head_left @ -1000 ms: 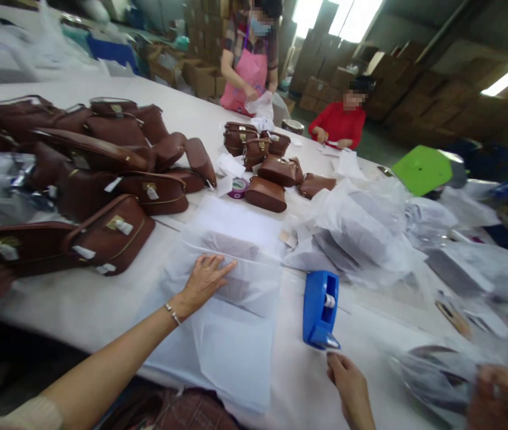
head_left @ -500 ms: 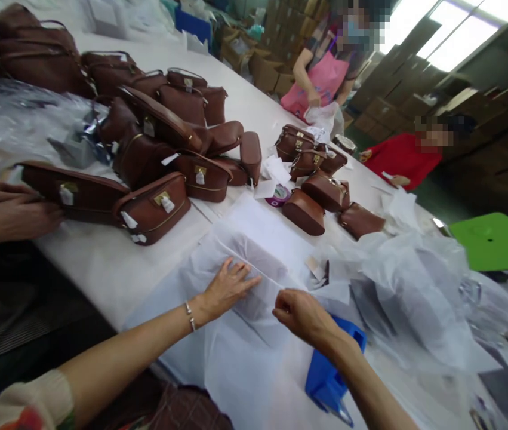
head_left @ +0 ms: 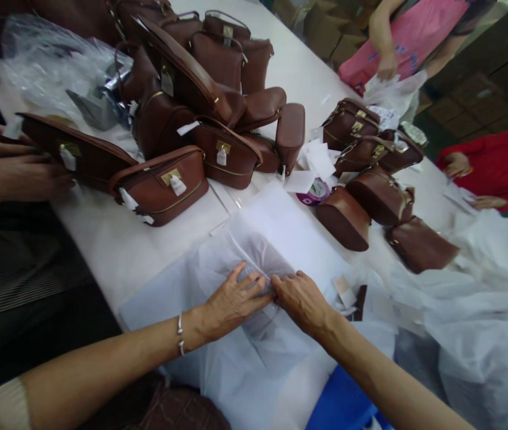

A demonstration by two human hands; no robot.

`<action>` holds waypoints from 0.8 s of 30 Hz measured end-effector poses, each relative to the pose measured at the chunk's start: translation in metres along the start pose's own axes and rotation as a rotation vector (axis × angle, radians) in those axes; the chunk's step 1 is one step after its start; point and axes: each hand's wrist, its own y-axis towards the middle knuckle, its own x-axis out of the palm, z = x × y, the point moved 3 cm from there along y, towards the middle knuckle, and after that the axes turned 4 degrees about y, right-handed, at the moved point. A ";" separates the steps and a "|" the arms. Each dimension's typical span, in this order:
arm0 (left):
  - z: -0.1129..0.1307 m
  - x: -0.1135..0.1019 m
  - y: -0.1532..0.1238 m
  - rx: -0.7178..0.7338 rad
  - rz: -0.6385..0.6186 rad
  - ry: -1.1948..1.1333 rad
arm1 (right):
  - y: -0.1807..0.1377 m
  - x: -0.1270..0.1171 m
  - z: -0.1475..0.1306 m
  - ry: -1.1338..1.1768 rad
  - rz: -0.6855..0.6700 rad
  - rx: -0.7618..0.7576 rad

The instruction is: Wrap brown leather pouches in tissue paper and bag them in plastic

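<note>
Tissue (head_left: pixel 227 376) nearest, white, loose skirt spread toward the wearer; blue tape dispenser (head_left: pixel 338 397) right of it, partly hidden by the right forearm. Next, mid-table, dark bundle (head_left: pixel 276 254) showing through a tissue layer folded over it. Left hand (head_left: pixel 233 304) lies flat on top, fingers spread, grasping nothing; right hand (head_left: pixel 301 301) curled at the fold, fingertips beside the left's; cannot tell whether it pinches tape or paper. Wrapping looks partway: covering layer on, near tissue not yet folded in; seam's fastening unclear. Brown handbags (head_left: pixel 168 188) crowd the left, co-worker's hands (head_left: pixel 16 173) on one; plastic-covered pile (head_left: pixel 490 334) hems in the right. Beyond: purple tape roll (head_left: pixel 314 192), more handbags (head_left: pixel 345 218). Farthest, pink apron (head_left: pixel 406 36) and red sleeve (head_left: pixel 495 167), others working.
</note>
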 end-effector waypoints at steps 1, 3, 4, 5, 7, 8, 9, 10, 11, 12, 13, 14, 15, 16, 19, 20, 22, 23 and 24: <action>0.000 0.000 0.000 -0.002 0.001 -0.005 | 0.001 -0.001 -0.001 -0.034 0.031 -0.012; 0.000 0.000 0.000 -0.002 -0.007 -0.003 | 0.004 -0.004 0.002 -0.107 0.117 -0.045; 0.000 0.000 0.000 -0.002 -0.019 0.003 | 0.006 -0.007 0.007 -0.132 0.163 -0.074; 0.000 -0.001 0.000 -0.002 -0.030 0.010 | 0.008 -0.009 0.015 -0.140 0.199 -0.120; 0.000 -0.003 0.001 0.000 -0.046 0.025 | 0.009 -0.012 0.036 -0.118 0.237 -0.227; 0.000 -0.003 0.001 0.002 -0.047 0.028 | 0.007 -0.012 0.050 -0.094 0.257 -0.257; -0.001 -0.003 0.001 0.003 -0.047 0.031 | 0.004 -0.012 0.064 -0.062 0.296 -0.254; -0.001 -0.003 0.000 0.004 -0.048 0.033 | 0.000 -0.012 0.076 -0.026 0.355 -0.210; -0.001 -0.002 0.000 0.005 -0.047 0.034 | -0.005 -0.010 0.087 0.017 0.438 -0.130; -0.002 -0.001 -0.001 0.004 -0.047 0.036 | -0.010 -0.007 0.094 0.072 0.536 -0.038; -0.002 0.000 -0.001 0.003 -0.044 0.038 | -0.015 -0.002 0.097 0.142 0.630 0.042; -0.002 0.001 -0.001 0.001 -0.046 0.038 | -0.018 0.005 0.095 0.224 0.702 0.098; -0.002 0.003 -0.001 -0.006 -0.047 0.038 | -0.018 0.014 0.089 0.312 0.741 0.130; -0.002 0.005 -0.001 -0.019 -0.050 0.036 | -0.016 0.023 0.082 0.399 0.750 0.149; -0.004 0.010 -0.001 -0.063 -0.054 0.017 | -0.007 0.044 0.064 0.682 0.768 0.248; -0.005 0.011 -0.001 -0.067 -0.049 0.007 | -0.009 0.048 0.063 0.811 0.841 0.321; -0.007 0.011 -0.002 -0.054 -0.026 -0.010 | -0.028 0.056 0.066 1.108 1.101 0.499; -0.007 0.010 -0.002 -0.048 -0.012 -0.014 | -0.045 0.063 0.067 1.246 1.238 0.585; -0.008 0.009 -0.002 -0.042 0.004 -0.013 | -0.066 0.073 0.065 1.362 1.347 0.662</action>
